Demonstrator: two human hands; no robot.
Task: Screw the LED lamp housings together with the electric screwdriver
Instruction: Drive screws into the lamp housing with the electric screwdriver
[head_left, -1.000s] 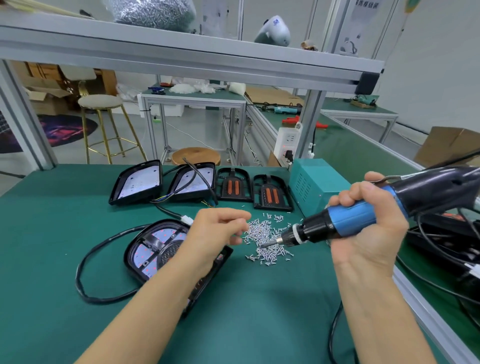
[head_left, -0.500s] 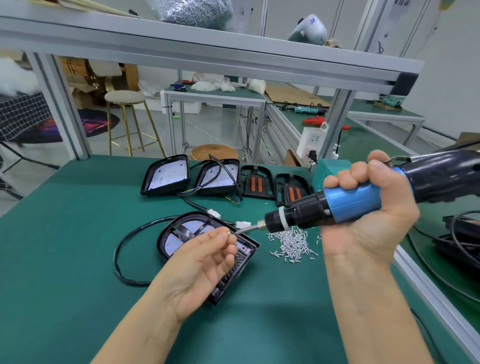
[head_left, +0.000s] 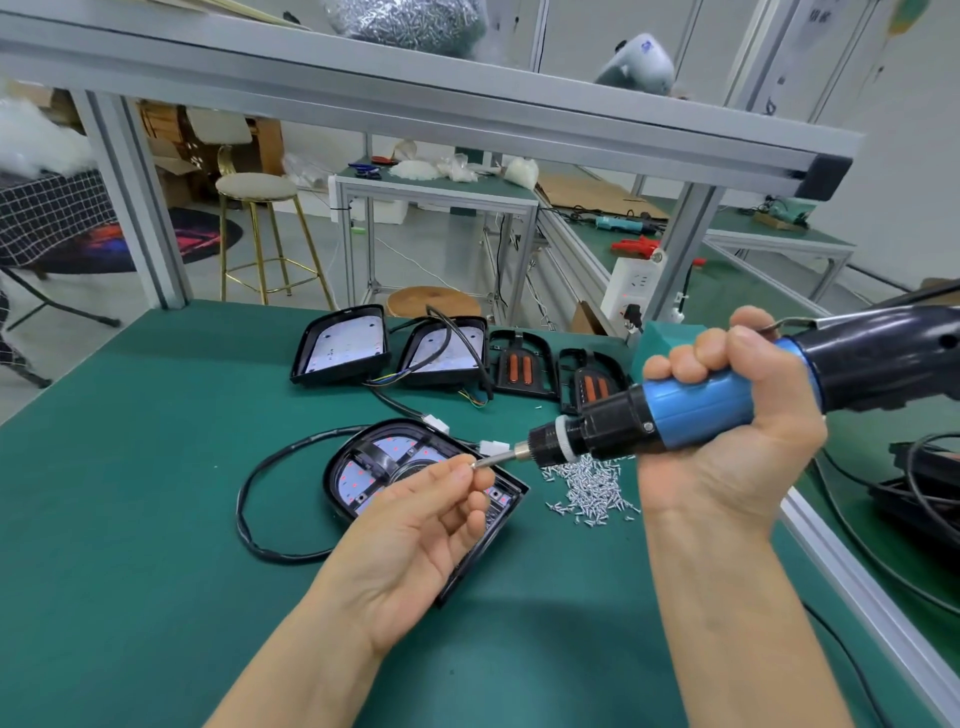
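The right hand (head_left: 727, 431) is wrapped round the blue grip of the screwdriver (head_left: 675, 415), holding it nearly level with the bit (head_left: 498, 458) pointing left, raised off the desk (head_left: 130, 493) rather than aimed down at any work; that posture suits loading, not driving. The left hand (head_left: 421, 535) is turned palm up, thumb and forefinger pinched at the bit's tip; a screw (head_left: 471, 464) appears to sit between them, too small to be sure, presumably being set on the tip so it can be carried to a hole. Just below the hands lies the open housing (head_left: 374, 467), flat on the desk with its LED board facing up and a black cable (head_left: 249, 499) looped to its left, so its screw holes are within reach once the bit is loaded. The screw pile (head_left: 592, 486) lies just right of that housing, close under the tool, which keeps each pick short. Along the far edge of the desk stand two more housings (head_left: 340, 345) and two black covers (head_left: 519, 366), well apart from the work, waiting their turn; the joining of this unit seems not yet begun.
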